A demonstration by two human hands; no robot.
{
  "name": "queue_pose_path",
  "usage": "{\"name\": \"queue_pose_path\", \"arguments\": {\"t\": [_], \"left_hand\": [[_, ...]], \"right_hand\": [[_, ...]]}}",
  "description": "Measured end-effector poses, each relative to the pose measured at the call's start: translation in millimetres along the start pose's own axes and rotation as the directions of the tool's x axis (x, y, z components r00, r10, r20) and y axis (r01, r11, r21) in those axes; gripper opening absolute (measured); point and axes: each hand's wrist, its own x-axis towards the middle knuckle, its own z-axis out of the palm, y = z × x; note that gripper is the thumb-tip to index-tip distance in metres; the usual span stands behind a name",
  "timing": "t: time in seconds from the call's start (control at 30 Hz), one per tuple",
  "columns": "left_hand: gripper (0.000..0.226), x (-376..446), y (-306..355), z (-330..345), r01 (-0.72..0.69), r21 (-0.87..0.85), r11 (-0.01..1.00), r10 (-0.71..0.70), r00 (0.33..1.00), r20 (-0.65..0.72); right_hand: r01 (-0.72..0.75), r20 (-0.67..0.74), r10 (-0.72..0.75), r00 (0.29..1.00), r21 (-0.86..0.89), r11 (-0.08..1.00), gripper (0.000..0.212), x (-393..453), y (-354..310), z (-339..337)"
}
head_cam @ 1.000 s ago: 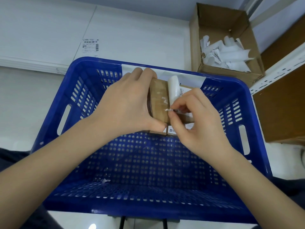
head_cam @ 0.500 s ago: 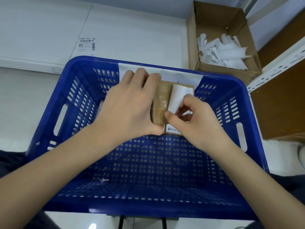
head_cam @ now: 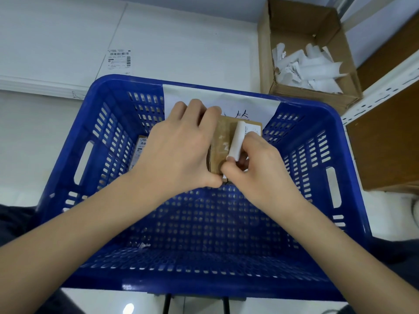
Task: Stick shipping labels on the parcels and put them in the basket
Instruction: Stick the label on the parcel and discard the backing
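Note:
Over the blue plastic basket (head_cam: 95, 123) I hold a small brown cardboard parcel (head_cam: 221, 141). My left hand (head_cam: 179, 148) grips its left side, fingers over the top edge and thumb under the near edge. A white shipping label (head_cam: 248, 129) lies partly on the parcel's right half. Its white backing strip (head_cam: 237, 141) curls up from it, pinched between thumb and fingers of my right hand (head_cam: 258, 168). Another labelled parcel (head_cam: 139, 150) lies inside the basket at the left, mostly hidden by my left hand.
A white paper sheet (head_cam: 181, 96) hangs over the basket's far rim. An open cardboard box (head_cam: 283, 21) with several crumpled white backing strips stands at the back right. A loose shipping label (head_cam: 119, 58) lies on the white surface behind the basket. A wooden shelf unit (head_cam: 385, 137) stands right.
My right hand has pulled the white backing further off the label, toward me and to the right. The parcel and both hands sit slightly lower in the basket.

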Motion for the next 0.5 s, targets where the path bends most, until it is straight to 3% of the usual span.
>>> {"name": "queue_pose_path", "arguments": {"t": [0.27,0.5], "left_hand": [[0.088,2.1,-7.4,-3.0,0.004,-0.019,1.000,-0.004,1.000,-0.007],[0.088,-1.0,1.4,-2.7,0.005,0.014,1.000,-0.006,0.998,0.055]], "right_hand": [[-0.085,0.147,0.057,0.988,0.191,0.978,0.028,-1.8,4.5,-26.9],[-0.139,0.076,0.127,0.989,0.180,0.974,0.020,-1.9,4.8,-14.2]]}}
